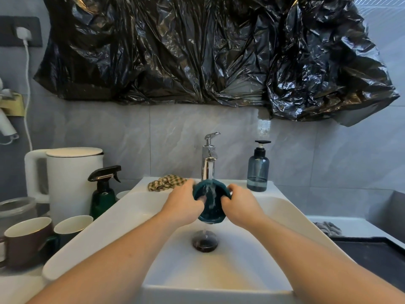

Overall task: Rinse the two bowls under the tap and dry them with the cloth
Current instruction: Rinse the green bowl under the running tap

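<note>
Teal bowl (pixel 211 202) sits tilted under the chrome tap (pixel 208 160), water streaming into it above the white sink (pixel 219 270). Left hand (pixel 186 202) grips its nine o'clock rim; right hand (pixel 237 205) grips three o'clock. Checked cloth (pixel 167 182) lies at eleven o'clock on the sink ledge.

A home washroom doubling as a kitchenette — a white sink (pixel 105 218) with a chrome tap (pixel 209 159) stands against grey marbled wall tiles (pixel 105 132), a soap pump (pixel 258 170) on its rim. Beside it crowd a white kettle (pixel 72 181), mugs (pixel 26 240) and a spray bottle (pixel 104 194) — plain household clutter. A hairdryer (pixel 6 123) hangs at the left, and black plastic sheeting (pixel 197 51) covers the wall above.
</note>
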Action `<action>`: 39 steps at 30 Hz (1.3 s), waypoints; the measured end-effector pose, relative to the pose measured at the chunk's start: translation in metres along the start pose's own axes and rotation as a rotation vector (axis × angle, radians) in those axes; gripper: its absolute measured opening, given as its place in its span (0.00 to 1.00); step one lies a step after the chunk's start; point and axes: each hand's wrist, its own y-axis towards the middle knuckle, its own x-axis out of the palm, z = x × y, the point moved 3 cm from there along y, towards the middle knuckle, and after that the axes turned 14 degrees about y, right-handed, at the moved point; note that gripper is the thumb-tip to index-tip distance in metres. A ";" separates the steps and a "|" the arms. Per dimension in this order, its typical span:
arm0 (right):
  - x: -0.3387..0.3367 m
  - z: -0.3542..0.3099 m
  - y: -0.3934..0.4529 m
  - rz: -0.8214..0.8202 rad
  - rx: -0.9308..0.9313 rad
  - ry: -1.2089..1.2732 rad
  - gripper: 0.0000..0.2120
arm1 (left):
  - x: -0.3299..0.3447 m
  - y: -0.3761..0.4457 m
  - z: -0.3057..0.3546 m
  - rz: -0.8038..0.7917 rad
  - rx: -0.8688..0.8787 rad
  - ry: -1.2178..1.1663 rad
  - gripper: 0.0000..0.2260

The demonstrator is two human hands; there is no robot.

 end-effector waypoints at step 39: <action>0.004 -0.006 -0.001 -0.001 -0.097 0.053 0.08 | -0.008 -0.004 0.003 0.053 0.025 0.081 0.10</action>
